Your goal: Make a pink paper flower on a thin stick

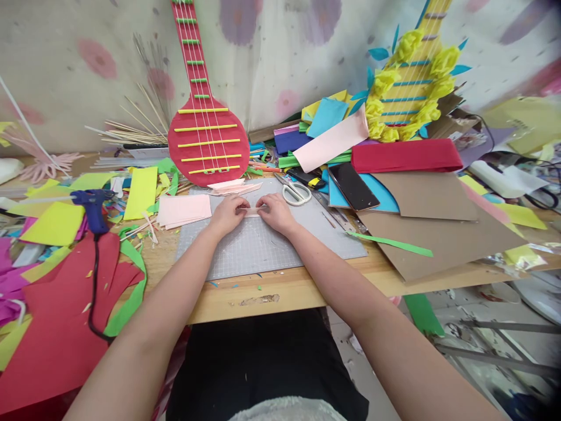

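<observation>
My left hand (229,213) and my right hand (276,211) pinch the two ends of a small strip of pale pink paper (251,212). They hold it low over the grey cutting mat (245,254), with the fingers closed and the fingertips partly hidden. Left of my left hand lies a stack of pale pink paper sheets (184,210). Just beyond both hands are folded pale pink pieces (234,187). White-handled scissors (297,194) rest on the mat close to my right hand.
A red paper instrument (209,143) leans at the back, a yellow flowered one (405,93) at right. A blue glue gun (94,210) with a cord stands left among paper scraps. A phone (353,186) and brown cardboard (438,234) lie right. The wooden table edge (307,298) is nearest me.
</observation>
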`<state>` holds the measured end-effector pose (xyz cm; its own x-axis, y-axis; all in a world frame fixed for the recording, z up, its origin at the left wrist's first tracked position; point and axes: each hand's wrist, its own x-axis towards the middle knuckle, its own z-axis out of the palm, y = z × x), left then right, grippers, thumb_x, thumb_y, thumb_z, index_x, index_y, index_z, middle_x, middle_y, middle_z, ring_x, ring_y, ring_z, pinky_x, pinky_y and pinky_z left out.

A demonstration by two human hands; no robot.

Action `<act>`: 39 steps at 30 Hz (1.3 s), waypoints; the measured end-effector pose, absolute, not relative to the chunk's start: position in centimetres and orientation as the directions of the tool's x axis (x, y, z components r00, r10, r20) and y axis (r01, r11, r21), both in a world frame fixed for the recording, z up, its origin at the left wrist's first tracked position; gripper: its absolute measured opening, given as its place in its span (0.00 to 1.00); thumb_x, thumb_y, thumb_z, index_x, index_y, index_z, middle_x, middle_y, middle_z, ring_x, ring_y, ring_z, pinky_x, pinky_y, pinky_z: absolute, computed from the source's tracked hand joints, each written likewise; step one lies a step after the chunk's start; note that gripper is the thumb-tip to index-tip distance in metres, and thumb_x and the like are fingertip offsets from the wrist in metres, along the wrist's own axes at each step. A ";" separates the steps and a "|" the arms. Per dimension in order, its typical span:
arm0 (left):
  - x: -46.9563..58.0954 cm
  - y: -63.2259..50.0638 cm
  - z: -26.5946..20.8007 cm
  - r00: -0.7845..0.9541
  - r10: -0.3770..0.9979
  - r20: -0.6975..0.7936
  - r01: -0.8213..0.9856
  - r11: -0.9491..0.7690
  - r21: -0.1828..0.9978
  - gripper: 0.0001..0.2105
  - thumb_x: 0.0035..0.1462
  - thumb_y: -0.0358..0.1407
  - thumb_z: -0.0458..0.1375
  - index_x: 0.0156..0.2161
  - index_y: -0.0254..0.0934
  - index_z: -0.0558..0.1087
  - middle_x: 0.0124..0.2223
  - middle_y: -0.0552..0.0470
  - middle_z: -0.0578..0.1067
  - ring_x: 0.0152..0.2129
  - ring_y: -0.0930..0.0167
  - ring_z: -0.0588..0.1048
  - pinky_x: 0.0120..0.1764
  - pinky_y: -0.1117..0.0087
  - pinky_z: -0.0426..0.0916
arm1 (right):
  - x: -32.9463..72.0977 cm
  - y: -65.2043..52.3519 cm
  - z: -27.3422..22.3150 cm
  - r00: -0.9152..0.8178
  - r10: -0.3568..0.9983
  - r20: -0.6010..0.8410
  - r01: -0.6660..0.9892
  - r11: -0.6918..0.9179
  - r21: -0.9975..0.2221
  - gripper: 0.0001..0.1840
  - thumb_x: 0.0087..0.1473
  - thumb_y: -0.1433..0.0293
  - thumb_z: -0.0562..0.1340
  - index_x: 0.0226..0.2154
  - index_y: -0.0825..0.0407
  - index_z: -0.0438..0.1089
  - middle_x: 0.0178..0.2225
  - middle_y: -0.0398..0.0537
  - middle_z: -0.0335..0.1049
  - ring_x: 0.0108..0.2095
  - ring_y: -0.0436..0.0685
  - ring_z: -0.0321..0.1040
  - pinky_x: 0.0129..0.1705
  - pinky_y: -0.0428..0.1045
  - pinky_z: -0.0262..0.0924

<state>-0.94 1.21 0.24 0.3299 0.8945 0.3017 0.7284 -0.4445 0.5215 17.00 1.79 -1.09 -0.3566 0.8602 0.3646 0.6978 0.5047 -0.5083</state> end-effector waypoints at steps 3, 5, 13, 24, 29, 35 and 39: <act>-1.0 0.9 0.3 0.384 0.861 0.334 0.732 -0.504 0.458 0.09 0.46 0.25 0.51 0.31 0.36 0.71 0.34 0.50 0.71 0.37 0.68 0.68 0.42 0.66 0.63 | 17.2 1.6 -1.0 -0.369 0.850 0.375 0.696 0.520 -0.495 0.08 0.47 0.76 0.57 0.30 0.52 0.70 0.34 0.49 0.69 0.40 0.57 0.59 0.45 0.52 0.53; -1.1 0.7 0.3 0.422 0.839 0.345 0.724 -0.541 0.429 0.09 0.46 0.25 0.51 0.31 0.36 0.71 0.34 0.50 0.71 0.36 0.68 0.68 0.41 0.66 0.64 | 17.3 1.5 -0.8 -0.380 0.848 0.369 0.694 0.525 -0.492 0.05 0.47 0.72 0.58 0.30 0.52 0.69 0.34 0.49 0.69 0.40 0.57 0.59 0.45 0.53 0.53; -0.8 0.0 0.2 0.408 0.832 0.376 0.743 -0.542 0.394 0.06 0.49 0.31 0.53 0.31 0.36 0.72 0.36 0.49 0.69 0.38 0.67 0.67 0.45 0.64 0.64 | 17.5 1.5 -1.1 -0.377 0.857 0.352 0.716 0.511 -0.476 0.11 0.53 0.65 0.57 0.36 0.52 0.71 0.39 0.50 0.69 0.45 0.59 0.58 0.50 0.55 0.50; -0.3 0.2 0.1 0.066 0.867 0.494 0.610 -0.427 0.668 0.18 0.44 0.30 0.59 0.44 0.37 0.68 0.40 0.48 0.71 0.41 0.67 0.69 0.47 0.62 0.65 | 16.9 0.8 -0.2 -0.353 0.909 0.223 0.527 0.390 -0.755 0.09 0.44 0.72 0.59 0.32 0.51 0.62 0.28 0.41 0.65 0.31 0.52 0.61 0.36 0.49 0.55; 0.2 0.5 1.5 -0.380 0.914 0.144 -0.077 -0.186 0.979 0.11 0.47 0.33 0.58 0.38 0.36 0.67 0.39 0.49 0.73 0.35 0.73 0.74 0.43 0.67 0.68 | 16.3 1.2 0.1 -0.247 0.968 0.042 0.086 0.065 -0.994 0.16 0.40 0.69 0.61 0.34 0.51 0.57 0.23 0.36 0.63 0.25 0.48 0.62 0.30 0.46 0.55; 2.2 -1.0 2.0 0.049 0.973 -0.225 -0.285 0.230 0.931 0.10 0.47 0.37 0.61 0.34 0.33 0.72 0.36 0.46 0.77 0.36 0.68 0.76 0.44 0.66 0.67 | 16.2 1.6 -0.1 -0.284 0.959 -0.005 -0.111 -0.038 -0.993 0.22 0.33 0.67 0.66 0.33 0.50 0.58 0.22 0.36 0.66 0.23 0.47 0.62 0.28 0.45 0.56; 3.3 -1.0 1.5 -0.139 0.965 -0.221 -0.328 0.165 0.930 0.05 0.49 0.30 0.60 0.33 0.31 0.73 0.33 0.46 0.78 0.34 0.69 0.77 0.45 0.65 0.68 | 16.1 1.7 -0.7 -0.296 0.954 0.039 -0.025 0.034 -0.999 0.22 0.34 0.66 0.67 0.33 0.50 0.58 0.21 0.35 0.66 0.22 0.47 0.62 0.26 0.44 0.55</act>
<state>3.30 -0.96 1.46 -0.1387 0.9654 -0.2206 -0.3284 0.1653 0.9300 16.10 1.75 -0.72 -0.2964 0.9543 0.0395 -0.0246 0.0337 -0.9991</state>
